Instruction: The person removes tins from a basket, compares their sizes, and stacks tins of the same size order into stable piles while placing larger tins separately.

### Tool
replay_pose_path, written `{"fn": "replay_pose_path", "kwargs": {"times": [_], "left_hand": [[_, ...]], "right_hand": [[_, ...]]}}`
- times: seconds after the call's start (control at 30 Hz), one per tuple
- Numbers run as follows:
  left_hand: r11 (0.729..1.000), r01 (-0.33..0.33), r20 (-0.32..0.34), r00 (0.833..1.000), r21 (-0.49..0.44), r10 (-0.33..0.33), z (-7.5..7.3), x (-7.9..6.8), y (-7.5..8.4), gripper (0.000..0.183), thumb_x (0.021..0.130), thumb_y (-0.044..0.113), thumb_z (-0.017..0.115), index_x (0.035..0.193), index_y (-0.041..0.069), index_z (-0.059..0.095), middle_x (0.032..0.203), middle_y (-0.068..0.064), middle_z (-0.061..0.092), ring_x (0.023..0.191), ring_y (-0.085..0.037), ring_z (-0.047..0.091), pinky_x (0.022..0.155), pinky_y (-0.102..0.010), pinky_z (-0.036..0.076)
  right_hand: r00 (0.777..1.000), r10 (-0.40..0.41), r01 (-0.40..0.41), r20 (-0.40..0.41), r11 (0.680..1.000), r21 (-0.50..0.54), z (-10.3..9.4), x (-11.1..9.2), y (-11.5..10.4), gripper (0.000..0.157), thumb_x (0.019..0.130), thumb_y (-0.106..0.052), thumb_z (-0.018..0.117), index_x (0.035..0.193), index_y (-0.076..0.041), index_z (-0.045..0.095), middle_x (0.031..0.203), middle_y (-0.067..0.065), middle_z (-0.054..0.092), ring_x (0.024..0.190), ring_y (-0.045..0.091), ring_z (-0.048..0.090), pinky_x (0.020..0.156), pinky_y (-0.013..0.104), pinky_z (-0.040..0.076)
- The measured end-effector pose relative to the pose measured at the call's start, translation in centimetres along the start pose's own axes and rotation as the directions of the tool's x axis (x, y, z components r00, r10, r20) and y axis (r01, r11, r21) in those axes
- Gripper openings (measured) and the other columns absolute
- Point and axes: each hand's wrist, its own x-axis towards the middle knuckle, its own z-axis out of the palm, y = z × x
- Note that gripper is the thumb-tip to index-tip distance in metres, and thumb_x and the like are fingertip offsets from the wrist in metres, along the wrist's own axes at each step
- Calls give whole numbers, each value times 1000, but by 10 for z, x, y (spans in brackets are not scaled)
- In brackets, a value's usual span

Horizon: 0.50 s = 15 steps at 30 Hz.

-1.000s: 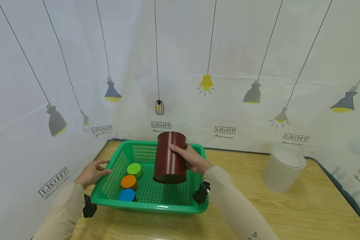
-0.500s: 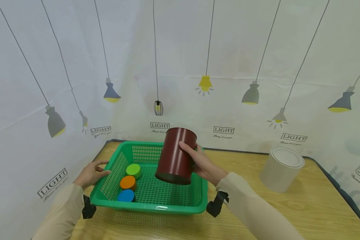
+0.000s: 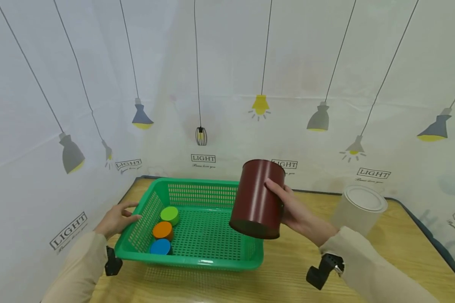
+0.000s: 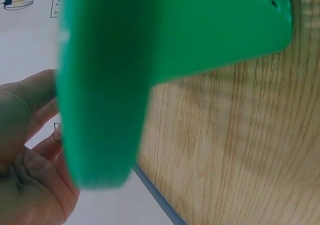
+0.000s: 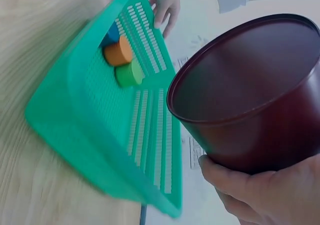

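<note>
My right hand (image 3: 297, 212) grips a dark red cylindrical canister (image 3: 258, 198), thumb along its near side. The canister tilts in the air over the right end of a green plastic basket (image 3: 208, 263). In the right wrist view its rimmed round end (image 5: 245, 75) faces the camera. My left hand (image 3: 115, 219) holds the basket's left rim, with some fingers hidden behind the rim in the left wrist view (image 4: 100, 110). Inside the basket, along its left side, sit a lime green round block (image 3: 169, 214), an orange one (image 3: 163, 230) and a blue one (image 3: 161, 246).
A white lidded canister (image 3: 358, 210) stands on the wood-grain table (image 3: 394, 269) at the right, partly behind my right forearm. A pale printed sheet (image 3: 227, 75) with lamp drawings rises along the back and sides.
My right hand has carried the dark red canister rightward, from over the basket's middle to its right end. The left hand, basket and round blocks stay put.
</note>
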Motion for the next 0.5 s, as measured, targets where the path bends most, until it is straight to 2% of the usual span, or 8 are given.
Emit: {"fn": "replay_pose_path", "kwargs": {"times": [0.23, 0.5], "left_hand": [[1000, -5, 2, 1000, 9, 5, 0, 2, -1, 58, 88, 20, 57, 133, -6, 31, 111, -34, 41, 77, -24, 57, 63, -38, 52], [1000, 17, -3, 1000, -6, -17, 0, 3, -2, 58, 87, 18, 58, 133, -6, 31, 108, -33, 41, 76, -23, 57, 63, -36, 52]], "right_hand": [[998, -51, 48, -34, 996, -75, -37, -25, -10, 69, 89, -40, 46, 137, -12, 5, 120, 8, 39, 100, 18, 51, 85, 42, 43], [995, -81, 81, -53, 997, 13, -94, -49, -1, 52, 93, -36, 39, 134, -19, 11, 109, -5, 51, 99, 12, 53, 83, 36, 45]]}}
